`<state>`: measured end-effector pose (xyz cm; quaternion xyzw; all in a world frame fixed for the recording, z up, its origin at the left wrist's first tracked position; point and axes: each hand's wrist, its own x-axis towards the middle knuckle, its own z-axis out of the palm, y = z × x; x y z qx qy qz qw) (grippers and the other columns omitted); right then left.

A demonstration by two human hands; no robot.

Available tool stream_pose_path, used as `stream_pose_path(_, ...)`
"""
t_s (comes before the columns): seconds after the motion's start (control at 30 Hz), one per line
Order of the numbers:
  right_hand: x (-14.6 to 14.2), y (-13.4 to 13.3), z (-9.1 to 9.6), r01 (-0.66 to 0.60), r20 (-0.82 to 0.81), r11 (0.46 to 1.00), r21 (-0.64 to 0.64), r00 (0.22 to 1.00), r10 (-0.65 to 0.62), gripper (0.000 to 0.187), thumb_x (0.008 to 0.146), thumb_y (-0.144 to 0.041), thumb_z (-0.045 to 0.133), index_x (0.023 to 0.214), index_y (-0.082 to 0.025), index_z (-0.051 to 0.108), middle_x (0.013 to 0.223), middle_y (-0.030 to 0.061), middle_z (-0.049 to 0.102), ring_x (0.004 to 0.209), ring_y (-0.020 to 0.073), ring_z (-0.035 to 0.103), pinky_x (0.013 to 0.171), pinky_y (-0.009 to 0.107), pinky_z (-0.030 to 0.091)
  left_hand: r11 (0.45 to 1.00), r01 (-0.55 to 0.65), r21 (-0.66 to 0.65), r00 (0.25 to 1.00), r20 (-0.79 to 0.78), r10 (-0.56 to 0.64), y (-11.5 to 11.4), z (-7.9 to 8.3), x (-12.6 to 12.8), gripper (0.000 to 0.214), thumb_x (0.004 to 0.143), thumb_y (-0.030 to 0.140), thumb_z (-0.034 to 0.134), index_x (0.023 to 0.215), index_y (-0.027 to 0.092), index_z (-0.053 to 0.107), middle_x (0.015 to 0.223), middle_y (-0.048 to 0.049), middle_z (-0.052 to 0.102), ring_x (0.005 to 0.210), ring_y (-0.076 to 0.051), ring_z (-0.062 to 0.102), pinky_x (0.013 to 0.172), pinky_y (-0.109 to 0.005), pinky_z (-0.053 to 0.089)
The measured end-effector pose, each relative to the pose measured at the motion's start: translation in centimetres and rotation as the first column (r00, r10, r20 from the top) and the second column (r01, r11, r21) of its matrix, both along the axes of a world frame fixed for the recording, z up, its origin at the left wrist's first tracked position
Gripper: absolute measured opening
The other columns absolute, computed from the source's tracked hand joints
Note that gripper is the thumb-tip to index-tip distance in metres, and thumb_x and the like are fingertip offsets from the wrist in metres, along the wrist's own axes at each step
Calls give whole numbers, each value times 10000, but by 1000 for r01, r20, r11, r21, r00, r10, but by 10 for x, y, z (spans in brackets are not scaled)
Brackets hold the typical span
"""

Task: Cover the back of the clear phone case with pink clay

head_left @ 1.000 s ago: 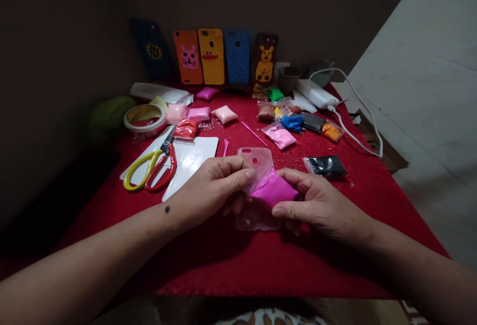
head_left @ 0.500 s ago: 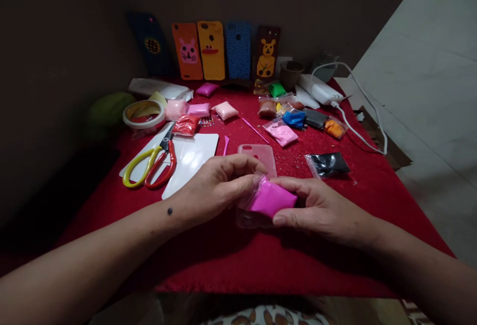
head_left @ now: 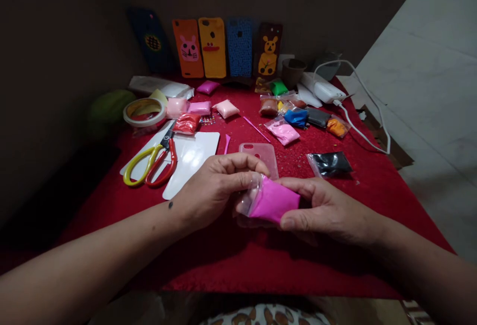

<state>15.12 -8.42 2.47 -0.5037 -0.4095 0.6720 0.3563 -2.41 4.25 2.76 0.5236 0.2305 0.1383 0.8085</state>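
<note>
Between my two hands is a clear plastic packet of bright pink clay (head_left: 275,200), held above the front half of the table. My left hand (head_left: 219,186) pinches the packet's clear top edge between thumb and fingers. My right hand (head_left: 324,208) grips the clay-filled end, thumb in front and fingers behind. Partly hidden behind my left fingers lies a translucent phone case (head_left: 269,155) on the red cloth. A pink modelling tool (head_left: 227,143) is just beyond my left hand, and a thin pink stick (head_left: 256,129) lies farther back.
Scissors (head_left: 164,158) rest on white boards (head_left: 197,153) at left, near a tape roll (head_left: 144,112). Several clay packets, including a black one (head_left: 331,164), lie about the red cloth (head_left: 223,260). Decorated phone cases (head_left: 211,59) lean on the wall. A white cable (head_left: 367,143) loops at right.
The packet has turned slightly and shifted a little right, and more of its clear top edge shows beside my left fingers. Both hands keep their hold.
</note>
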Motion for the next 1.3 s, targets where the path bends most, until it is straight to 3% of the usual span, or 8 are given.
stream_pose_path(0.17, -1, 0, -2, 49, 9, 999, 15, 999, -49, 395, 792, -412, 782, 1074, -158, 673, 609, -51, 536, 468, 64, 441, 443, 191, 336, 987, 1, 160, 998, -57, 8, 6, 2, -3, 89, 842, 221, 692, 909, 169, 664, 618, 49, 584, 444, -44, 467, 419, -136, 374)
stream_pose_path(0.33, -2, 0, -2, 114, 15, 993, 37, 993, -114, 390, 780, -353, 795, 1094, -158, 672, 614, -54, 564, 458, 52, 447, 434, 171, 344, 981, 81, 175, 994, -86, -67, 14, 3, -3, 163, 831, 177, 698, 961, 185, 601, 657, 52, 594, 446, -43, 458, 405, -136, 377)
stream_pose_path(0.43, -2, 0, -2, 139, 20, 990, 36, 990, -139, 399, 791, -337, 785, 1128, -161, 665, 594, -59, 567, 446, 51, 450, 428, 166, 345, 982, 48, 181, 999, -29, -43, 14, 4, -3, 174, 794, 128, 718, 898, 178, 587, 739, 45, 614, 495, -42, 493, 416, -131, 410)
stream_pose_path(0.57, -1, 1, -3, 161, 13, 985, 56, 987, -162, 422, 782, -357, 790, 1126, -153, 655, 564, -60, 559, 425, 58, 450, 404, 170, 334, 974, 97, 206, 994, -69, -84, 13, 9, -4, 139, 801, 140, 730, 790, 144, 592, 647, 54, 591, 482, -25, 498, 439, -108, 418)
stream_pose_path(0.77, 1, 1, -3, 160, 1, 986, 52, 987, -160, 438, 783, -341, 795, 1153, -169, 635, 604, -58, 582, 431, 51, 458, 409, 163, 348, 964, 167, 206, 980, -141, -139, 14, 9, -5, 72, 826, 182, 704, 816, 155, 638, 598, 35, 628, 485, -63, 572, 438, -124, 444)
stream_pose_path(0.93, 2, 2, -5, 156, 9, 986, 57, 988, -157, 397, 800, -353, 778, 1130, -170, 653, 589, -58, 570, 434, 55, 456, 409, 167, 347, 972, 98, 215, 991, -106, -77, 12, 7, -5, 4, 804, 150, 696, 809, 151, 696, 575, 26, 639, 491, -65, 583, 470, -129, 466)
stream_pose_path(1.3, 2, 1, -2, 163, 36, 984, 65, 985, -166, 521, 804, -386, 777, 1249, -165, 622, 566, -64, 545, 423, 60, 435, 401, 175, 333, 952, 30, 305, 981, -193, 30, 4, 6, -6, 173, 797, 178, 698, 953, 164, 771, 569, 20, 642, 505, -74, 556, 502, -151, 459)
